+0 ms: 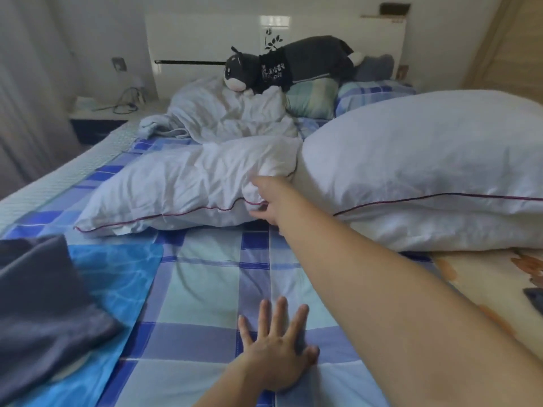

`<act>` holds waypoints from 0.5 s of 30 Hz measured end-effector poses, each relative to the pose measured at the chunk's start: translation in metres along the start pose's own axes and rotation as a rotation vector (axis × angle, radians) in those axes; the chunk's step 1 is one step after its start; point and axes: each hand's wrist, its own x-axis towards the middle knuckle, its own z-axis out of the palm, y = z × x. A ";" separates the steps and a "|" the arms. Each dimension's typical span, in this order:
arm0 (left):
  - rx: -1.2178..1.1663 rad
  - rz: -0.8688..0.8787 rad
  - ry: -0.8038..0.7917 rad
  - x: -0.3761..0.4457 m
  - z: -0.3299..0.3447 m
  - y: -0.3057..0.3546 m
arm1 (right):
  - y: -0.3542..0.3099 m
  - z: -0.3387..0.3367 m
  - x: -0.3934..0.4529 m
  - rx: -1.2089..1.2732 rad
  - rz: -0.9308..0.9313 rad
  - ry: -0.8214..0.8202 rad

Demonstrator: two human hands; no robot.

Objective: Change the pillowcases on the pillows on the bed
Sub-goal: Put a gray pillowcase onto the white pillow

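Right hand (269,201) reached forward, fingers pinching bunched corner of white pillow (182,186) lying on checked bedsheet (202,277). Left hand (276,353) pressed flat, fingers spread, on sheet. Second white pillow (426,160) just right, touching first.

I see: grey plush cat (291,64) atop crumpled white duvet (229,113); white headboard (205,48) behind; nightstand (97,118) with tangled cables (126,104) far left; curtain (26,83) beside it.
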 end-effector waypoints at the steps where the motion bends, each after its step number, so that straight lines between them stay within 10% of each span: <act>1: -0.026 0.018 0.007 0.001 -0.002 -0.003 | -0.014 0.019 -0.009 0.006 -0.073 -0.012; 7: -0.649 0.299 0.190 -0.073 -0.035 -0.052 | -0.077 0.056 -0.137 0.234 -0.550 -0.180; 12: -0.854 0.127 1.382 -0.215 -0.084 -0.099 | -0.003 -0.070 -0.239 0.517 -0.677 0.246; 15: -0.710 0.168 1.539 -0.264 -0.109 -0.100 | 0.077 -0.137 -0.286 0.489 -0.603 0.522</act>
